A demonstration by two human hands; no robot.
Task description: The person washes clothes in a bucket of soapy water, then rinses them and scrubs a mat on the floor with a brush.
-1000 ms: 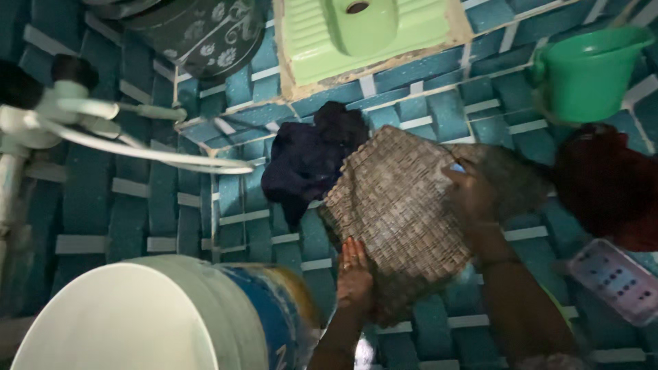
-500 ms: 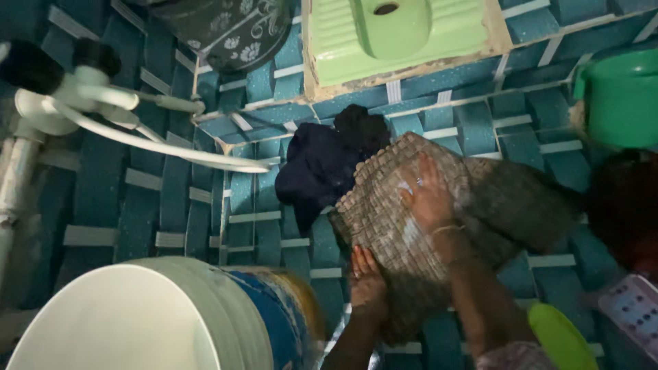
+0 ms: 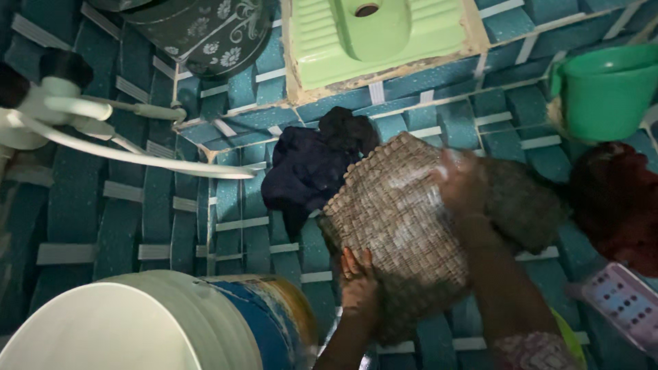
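Checked cloth (image 3: 404, 219): spread flat on teal tiled floor (image 3: 89, 205), just right of dark garment (image 3: 305, 168). Left hand (image 3: 358, 281): fingers flat, pinning near edge. Right hand (image 3: 462, 181): on cloth (blurred; finger state indiscernible).

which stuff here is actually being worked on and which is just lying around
In hand:
checked cloth
left hand, pressing its lower edge
right hand, flat on top, blurred

Lying about:
dark blue garment
white bucket
green mug
dark red cloth
pink soap tray
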